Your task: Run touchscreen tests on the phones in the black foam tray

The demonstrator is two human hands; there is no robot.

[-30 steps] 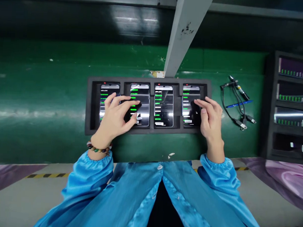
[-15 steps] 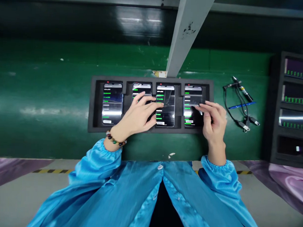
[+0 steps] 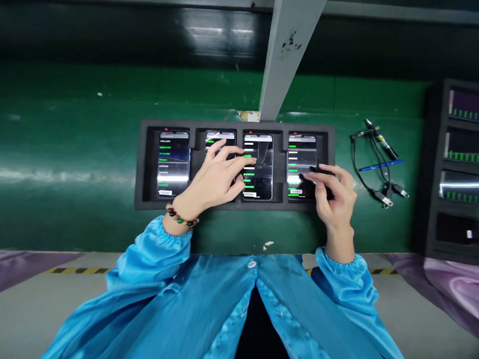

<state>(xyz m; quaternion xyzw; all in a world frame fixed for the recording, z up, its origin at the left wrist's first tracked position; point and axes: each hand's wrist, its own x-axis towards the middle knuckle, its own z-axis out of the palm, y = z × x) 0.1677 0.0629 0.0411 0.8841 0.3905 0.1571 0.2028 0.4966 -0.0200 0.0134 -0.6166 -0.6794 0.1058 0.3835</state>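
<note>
Several phones with lit screens of white and green text lie in a black foam tray [image 3: 278, 206]. My left hand [image 3: 214, 181], fingers spread, covers much of the second phone [image 3: 221, 137], and a fingertip is at the left side of the third phone [image 3: 263, 167]. At the rightmost phone [image 3: 302, 150], my right hand [image 3: 335, 196] has an extended finger over the lower screen; whether it touches cannot be told. Neither hand holds anything. The leftmost phone [image 3: 173, 169] lies left of my left hand.
On the green table [image 3: 73, 205], right of the tray, are black cables [image 3: 355, 157] with metal plugs, a blue pen [image 3: 381, 165] and a black marker [image 3: 388, 147]. Another black tray [image 3: 430, 223] with phones stands at far right. A grey post [image 3: 285, 60] rises behind the tray.
The whole view has shifted slightly. The text list on the third phone's screen looks different. My right hand's extended finger is slightly lower on the rightmost phone.
</note>
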